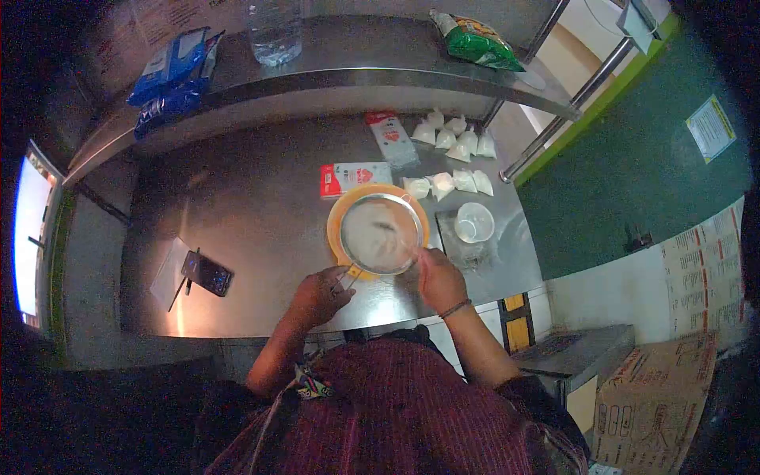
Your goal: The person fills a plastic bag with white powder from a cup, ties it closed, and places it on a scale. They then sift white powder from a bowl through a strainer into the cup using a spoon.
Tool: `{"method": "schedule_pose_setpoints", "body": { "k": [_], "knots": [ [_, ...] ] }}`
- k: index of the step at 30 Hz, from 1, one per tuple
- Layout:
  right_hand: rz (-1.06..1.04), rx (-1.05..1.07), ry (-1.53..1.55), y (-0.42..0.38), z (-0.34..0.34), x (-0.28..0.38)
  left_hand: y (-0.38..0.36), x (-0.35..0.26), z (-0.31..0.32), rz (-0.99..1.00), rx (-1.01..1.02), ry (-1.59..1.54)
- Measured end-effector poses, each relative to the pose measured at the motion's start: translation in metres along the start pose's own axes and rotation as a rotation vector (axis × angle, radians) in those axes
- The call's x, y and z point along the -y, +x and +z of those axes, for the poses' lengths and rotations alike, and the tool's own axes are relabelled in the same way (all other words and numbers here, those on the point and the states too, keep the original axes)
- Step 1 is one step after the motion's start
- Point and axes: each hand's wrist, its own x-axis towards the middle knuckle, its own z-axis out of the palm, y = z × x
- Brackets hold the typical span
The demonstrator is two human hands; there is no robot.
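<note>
A round metal sieve [365,261] with white powder [372,226] in it sits over an orange bowl [335,226]. My left hand [323,296] is closed around the sieve's wire handle at the lower left. At the lower right of the sieve's rim, my right hand [442,281] has its fingers stretched up against the side, slightly blurred. The powder lies unevenly, with a darker patch of mesh showing in the middle. Most of the bowl is hidden beneath the sieve.
Several knotted bags of white powder [446,141] stand behind, near two red-and-white packets [356,176]. A clear plastic tub [475,223] is on the right. A phone [207,274] lies left. A metal shelf [348,77] overhangs the table's back, holding a green bag [475,41].
</note>
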Motion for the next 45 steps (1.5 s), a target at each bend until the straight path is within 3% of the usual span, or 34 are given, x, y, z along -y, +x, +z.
{"method": "schedule_pose_setpoints", "body": {
  "k": [2,4,5,7,11,13,18,21,27,31,34,36,42,45],
  "knots": [
    [0.023,0.086,-0.055,-0.001,0.004,-0.006,-0.001,-0.005,-0.005,-0.051,0.024,0.001],
    [-0.077,-0.194,0.093,-0.002,0.007,-0.012,0.001,-0.004,-0.008,-0.106,0.043,0.003],
    [-0.082,-0.189,0.096,-0.002,0.005,-0.011,0.001,0.002,-0.007,-0.086,-0.012,0.042],
    [-0.081,-0.409,0.135,-0.004,-0.004,-0.012,-0.001,0.012,-0.003,-0.078,-0.063,0.078],
    [-0.014,-0.425,0.126,0.005,-0.015,-0.028,0.003,0.015,-0.008,-0.050,-0.129,0.065],
    [0.082,-0.301,0.092,0.014,-0.011,-0.038,0.009,0.011,-0.014,-0.054,-0.124,0.105],
    [-0.090,0.122,-0.214,0.052,0.033,-0.059,0.015,-0.026,-0.037,-0.287,-0.088,-0.411],
    [0.088,0.203,-0.228,0.072,0.027,-0.025,0.021,-0.027,-0.042,-0.255,-0.060,-0.341],
    [0.131,0.280,-0.304,0.090,0.031,-0.005,0.012,-0.021,-0.035,-0.307,-0.093,-0.512],
    [0.073,0.320,-0.329,0.092,0.039,-0.005,0.002,-0.018,-0.033,-0.342,-0.099,-0.632],
    [0.008,0.430,-0.299,0.088,0.029,0.007,0.001,-0.015,-0.032,-0.324,-0.136,-0.555],
    [-0.068,0.481,-0.269,0.090,0.042,-0.006,0.003,-0.016,-0.039,-0.273,-0.063,-0.266],
    [-0.271,0.524,-0.293,0.097,0.055,-0.028,0.001,-0.011,-0.033,-0.277,-0.137,-0.238],
    [-0.079,0.573,-0.071,0.090,0.027,-0.016,0.002,-0.006,-0.033,-0.277,-0.107,-0.288]
  ]
}}
